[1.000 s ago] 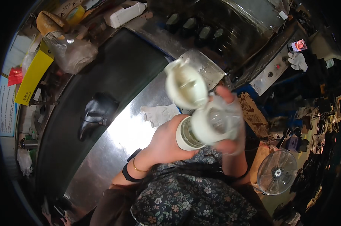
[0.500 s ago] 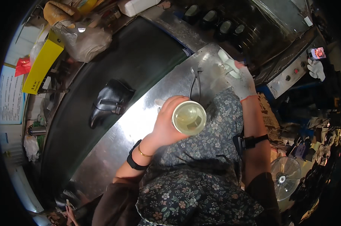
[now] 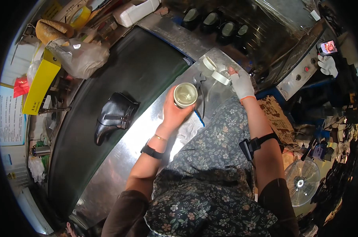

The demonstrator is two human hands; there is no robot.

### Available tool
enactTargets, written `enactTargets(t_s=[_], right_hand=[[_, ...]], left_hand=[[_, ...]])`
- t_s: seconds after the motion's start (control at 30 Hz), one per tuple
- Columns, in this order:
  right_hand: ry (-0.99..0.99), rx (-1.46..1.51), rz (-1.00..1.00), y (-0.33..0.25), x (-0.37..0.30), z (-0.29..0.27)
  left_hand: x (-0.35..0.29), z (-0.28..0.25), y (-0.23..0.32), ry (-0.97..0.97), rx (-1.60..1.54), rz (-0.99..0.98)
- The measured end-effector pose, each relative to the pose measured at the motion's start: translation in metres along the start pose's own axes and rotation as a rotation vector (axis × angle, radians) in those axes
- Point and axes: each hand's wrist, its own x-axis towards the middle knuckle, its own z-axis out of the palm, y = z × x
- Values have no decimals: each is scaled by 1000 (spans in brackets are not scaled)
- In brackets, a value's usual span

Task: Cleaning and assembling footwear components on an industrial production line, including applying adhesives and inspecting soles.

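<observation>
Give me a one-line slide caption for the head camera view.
Left hand holds an open jar over the steel bench; gloved right hand touches a white lid.

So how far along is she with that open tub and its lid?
Done: the tub is open, its pale contents showing. In hand: the left hand grips the tub above the steel bench, while the gloved right hand rests by the white lid. Left, seemingly: the black boot lies untouched on the belt.
</observation>
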Motion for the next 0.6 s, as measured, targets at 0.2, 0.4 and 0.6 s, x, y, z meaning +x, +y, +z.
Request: enactTargets(t_s=[0.2, 0.4, 0.6], right_hand=[[111, -165, -130, -17, -30, -14], [114, 187, -362, -3, -101, -40], [99, -137, -646, -3, -188, -49]], left_hand=[[-1, -3, -7, 41, -93, -36], [-11, -27, -14, -188, -20, -36], [21, -109, -44, 79, 38, -22]])
